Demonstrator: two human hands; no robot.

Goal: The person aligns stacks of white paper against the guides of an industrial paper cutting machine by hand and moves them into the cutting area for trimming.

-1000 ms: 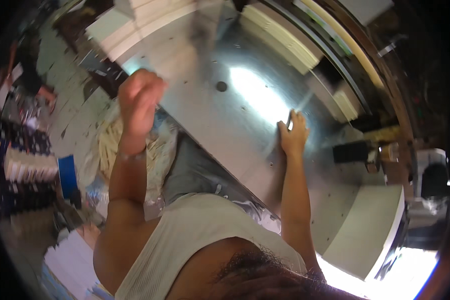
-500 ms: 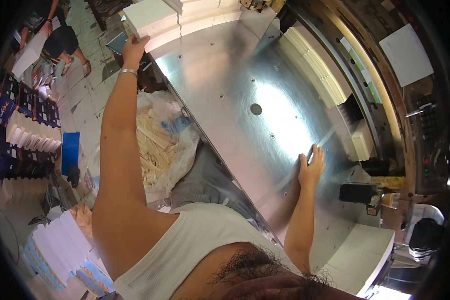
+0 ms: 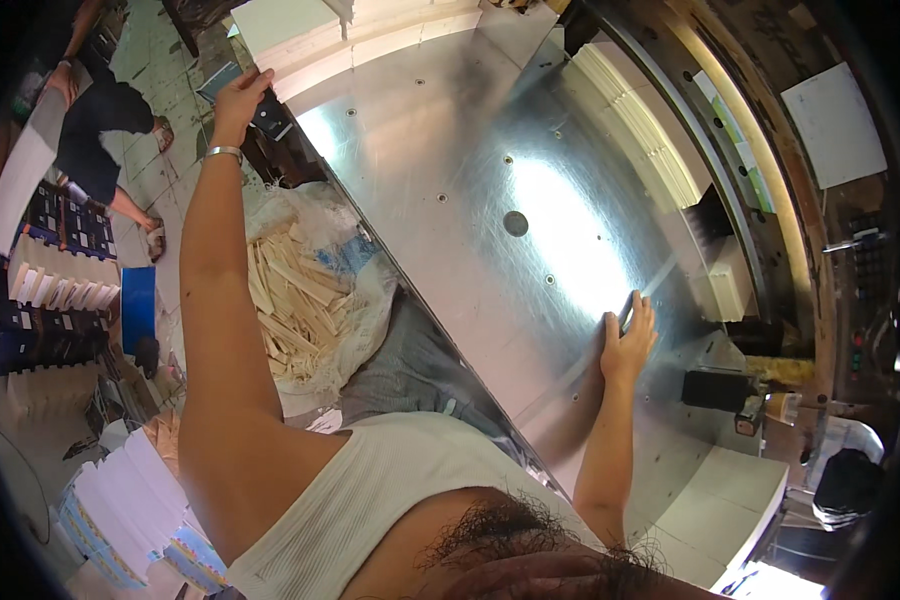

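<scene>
At the far left corner of a shiny metal table, my left hand touches the side of a tall white paper stack. Its thumb and forefinger are apart, and part of the hand is turned away. My right hand lies on the metal surface at the right, thumb spread from the fingers. A small dark patch shows between thumb and fingers; whether it is a thing or a shadow I cannot tell. Right of that hand, a dark block sits by the machine's edge.
Another paper stack stands along the right side under the machine's bar. A plastic sack of pale strips sits below the table's left edge. At the left, a person holds white sheets beside stacked dark boxes.
The view has shifted slightly. My left hand has moved a little to the left, still at the paper stack. The person at the left has come nearer with the white sheets.
</scene>
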